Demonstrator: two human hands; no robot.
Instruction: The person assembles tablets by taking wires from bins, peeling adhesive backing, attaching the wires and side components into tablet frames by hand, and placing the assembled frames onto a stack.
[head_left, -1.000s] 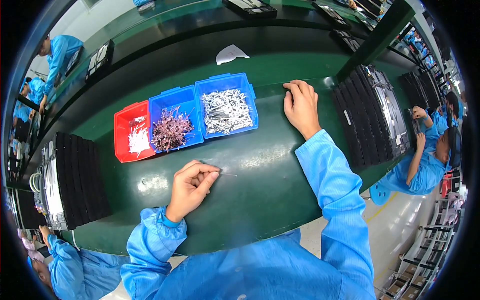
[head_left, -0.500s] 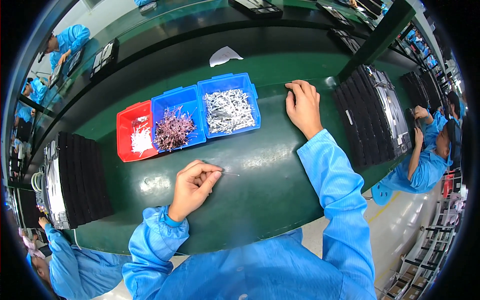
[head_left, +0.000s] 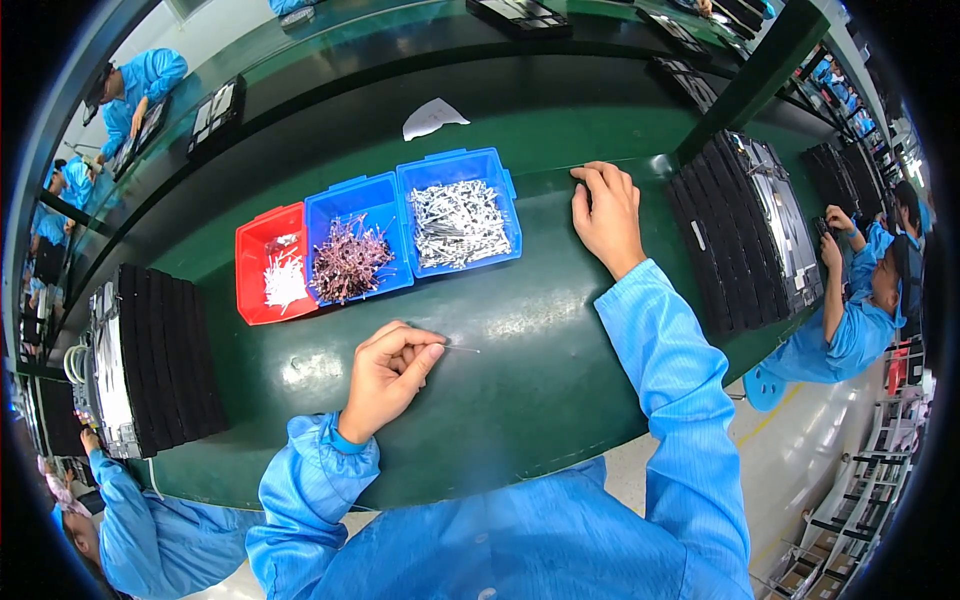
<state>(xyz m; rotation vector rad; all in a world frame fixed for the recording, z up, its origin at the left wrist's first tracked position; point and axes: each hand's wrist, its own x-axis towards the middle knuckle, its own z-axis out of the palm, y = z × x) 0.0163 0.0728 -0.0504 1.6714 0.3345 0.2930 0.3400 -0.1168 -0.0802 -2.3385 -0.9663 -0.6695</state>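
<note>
My left hand (head_left: 391, 372) is closed in a pinch above the near middle of the green table (head_left: 520, 400). Between thumb and forefinger it holds a thin, pale, wire-like piece (head_left: 462, 348) with a tiny tip, pointing right. My right hand (head_left: 608, 212) rests on the table to the right of the bins, fingers a little bent and apart, holding nothing. Beyond my left hand stand three joined bins. The red bin (head_left: 250, 290) has small white sticks, the middle blue bin (head_left: 318, 212) brownish-purple thin pieces, the right blue bin (head_left: 430, 172) many white and silver pieces.
Stacks of black trays stand at the left (head_left: 165, 360) and right (head_left: 725, 240) of the table. A white paper scrap (head_left: 434, 118) lies beyond the bins. Behind it, a ledge carries black-framed panels (head_left: 216, 112). A green post (head_left: 750, 85) rises at the right. Co-workers sit on both sides.
The white paper scrap has shifted left and slightly nearer. Panels on the ledge have slid a little to the right. The co-worker at right has raised their hands. My own hands have stayed still.
</note>
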